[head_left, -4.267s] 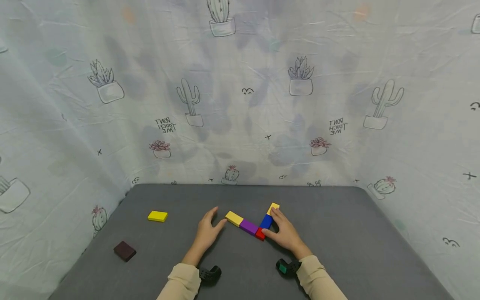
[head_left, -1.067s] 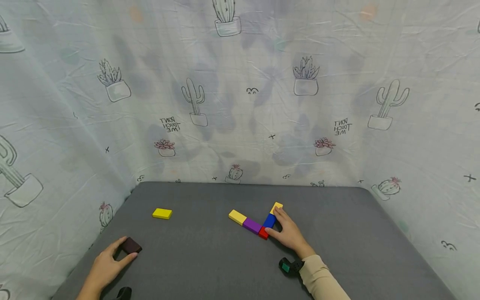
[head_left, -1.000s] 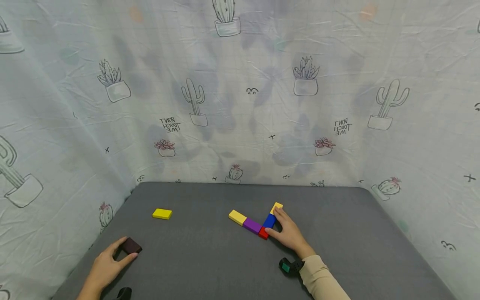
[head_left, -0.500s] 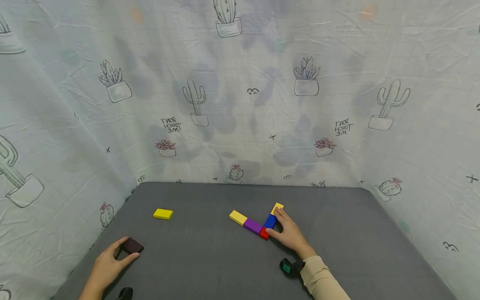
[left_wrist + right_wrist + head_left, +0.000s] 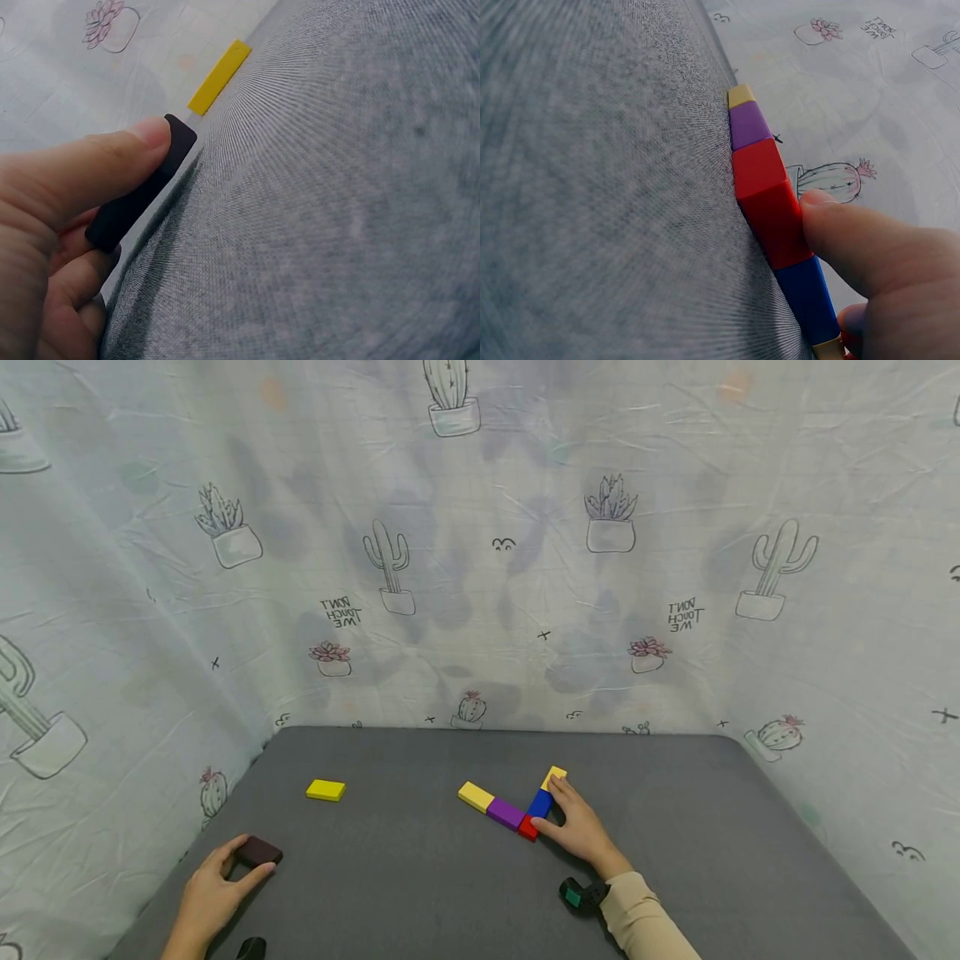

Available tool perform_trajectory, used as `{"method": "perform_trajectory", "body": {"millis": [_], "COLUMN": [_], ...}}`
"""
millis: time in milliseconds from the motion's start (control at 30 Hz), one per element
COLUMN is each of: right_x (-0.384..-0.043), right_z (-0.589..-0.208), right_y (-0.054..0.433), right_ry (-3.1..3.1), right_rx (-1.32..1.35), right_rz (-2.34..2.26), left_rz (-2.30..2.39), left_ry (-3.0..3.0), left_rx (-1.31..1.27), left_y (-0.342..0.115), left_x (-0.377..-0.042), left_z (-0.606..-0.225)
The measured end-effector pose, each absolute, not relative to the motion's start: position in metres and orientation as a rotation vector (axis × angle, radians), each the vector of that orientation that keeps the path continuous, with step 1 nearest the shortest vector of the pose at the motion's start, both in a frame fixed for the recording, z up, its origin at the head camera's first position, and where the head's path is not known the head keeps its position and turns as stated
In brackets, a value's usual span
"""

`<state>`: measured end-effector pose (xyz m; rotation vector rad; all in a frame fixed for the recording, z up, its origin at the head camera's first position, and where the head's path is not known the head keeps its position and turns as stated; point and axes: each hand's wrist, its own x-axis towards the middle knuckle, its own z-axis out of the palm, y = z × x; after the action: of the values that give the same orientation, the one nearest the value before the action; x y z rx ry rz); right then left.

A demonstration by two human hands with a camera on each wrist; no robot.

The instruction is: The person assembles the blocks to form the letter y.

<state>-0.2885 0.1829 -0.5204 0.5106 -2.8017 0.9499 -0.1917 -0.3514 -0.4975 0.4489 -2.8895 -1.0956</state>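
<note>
Dark block (image 5: 259,852): is pinched in left hand (image 5: 210,895), well left of red block (image 5: 528,829) touched by spread right hand (image 5: 587,833).

Clock centred on the red block (image 5: 528,830), on the gray table (image 5: 420,893): purple block (image 5: 506,813) touches at 10, pale yellow block (image 5: 476,797) beyond it. Blue block (image 5: 539,804) at 1, second yellow block (image 5: 553,773) past that. Right hand (image 5: 581,829) at 3 rests along this arm, thumb at red. Left hand (image 5: 208,893), well off near 9, pinches dark brown block (image 5: 259,852); loose bright yellow block (image 5: 326,790) at 2 from brown.
</note>
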Motion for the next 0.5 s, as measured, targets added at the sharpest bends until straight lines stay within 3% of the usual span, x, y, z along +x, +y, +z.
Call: {"method": "perform_trajectory", "body": {"millis": [233, 500], "right_x": [-0.288, -0.287], "right_z": [-0.52, -0.522], "right_y": [0.183, 0.183], "right_ry": [-2.805, -2.785], "right_rx": [0.509, 0.519], "right_rz": [0.961, 0.949], "left_rz": [-1.067, -0.988], "left_ry": [-2.854, -2.825], "left_rx": [0.444, 0.272], "left_y": [-0.348, -0.336], "left_x": [-0.191, -0.193], "left_z": [-0.496, -0.493]}}
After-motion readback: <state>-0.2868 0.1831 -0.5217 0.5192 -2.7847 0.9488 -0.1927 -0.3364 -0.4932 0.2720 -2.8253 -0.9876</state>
